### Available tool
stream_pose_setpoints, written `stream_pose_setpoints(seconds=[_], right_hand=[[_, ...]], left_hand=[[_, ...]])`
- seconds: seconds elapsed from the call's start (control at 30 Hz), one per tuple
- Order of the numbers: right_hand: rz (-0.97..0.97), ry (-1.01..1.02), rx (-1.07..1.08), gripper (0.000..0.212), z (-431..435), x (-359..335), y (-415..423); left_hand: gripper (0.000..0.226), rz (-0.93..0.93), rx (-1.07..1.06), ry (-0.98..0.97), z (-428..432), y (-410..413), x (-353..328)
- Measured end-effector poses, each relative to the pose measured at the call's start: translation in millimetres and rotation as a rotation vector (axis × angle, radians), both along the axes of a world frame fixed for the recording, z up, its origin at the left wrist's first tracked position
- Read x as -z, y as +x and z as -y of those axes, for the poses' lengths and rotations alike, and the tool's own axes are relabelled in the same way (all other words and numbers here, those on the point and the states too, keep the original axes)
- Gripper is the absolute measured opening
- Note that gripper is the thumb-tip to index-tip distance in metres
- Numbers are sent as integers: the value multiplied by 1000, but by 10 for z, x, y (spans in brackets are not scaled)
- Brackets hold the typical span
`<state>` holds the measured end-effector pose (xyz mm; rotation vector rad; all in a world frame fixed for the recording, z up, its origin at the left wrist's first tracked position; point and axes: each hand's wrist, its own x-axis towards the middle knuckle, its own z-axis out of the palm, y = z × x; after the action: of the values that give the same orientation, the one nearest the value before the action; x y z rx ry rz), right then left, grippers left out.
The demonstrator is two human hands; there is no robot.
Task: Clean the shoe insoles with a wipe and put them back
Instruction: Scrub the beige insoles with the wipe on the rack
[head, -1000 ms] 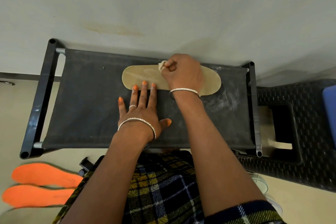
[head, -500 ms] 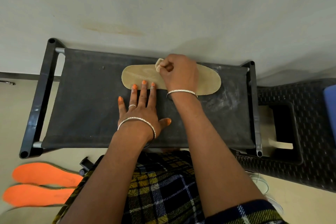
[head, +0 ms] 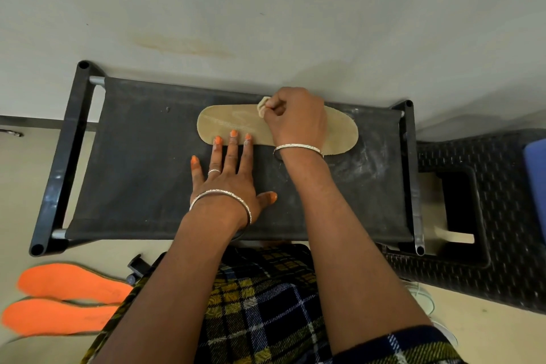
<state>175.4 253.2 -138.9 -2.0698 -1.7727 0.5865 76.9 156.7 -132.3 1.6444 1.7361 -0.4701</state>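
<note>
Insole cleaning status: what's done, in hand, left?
Done: nothing provably; the two orange insoles lie on the floor, cleaned or not I cannot tell. In hand: right hand holds a wadded wipe on the tan insole, left hand pins it to the black fabric rack. Left: finish wiping, refit all insoles.

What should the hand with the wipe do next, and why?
Probably drag the wipe leftward along the tan insole. The right hand grips it bunched at the insole's far edge, mid-length, with the left stretch uncovered, and the left hand pins the near edge.
</note>
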Motion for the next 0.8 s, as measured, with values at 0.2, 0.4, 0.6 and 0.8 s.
stream_pose_setpoints(seconds=[0.2,0.4,0.6,0.8], right_hand=[[84,-29,137,9,-17,-90,117],[186,-7,196,12,-1,-100,129],[147,-4,-63,10,14,-57,-15],[151,-36,77,12,20,-118,100]], left_hand=[[101,9,-1,-1,3,-17,2],[100,4,0,3,6,-14,3],[100,-1,0,-2,-1,-2,3],[101,0,-4,-3,4,-11,13]])
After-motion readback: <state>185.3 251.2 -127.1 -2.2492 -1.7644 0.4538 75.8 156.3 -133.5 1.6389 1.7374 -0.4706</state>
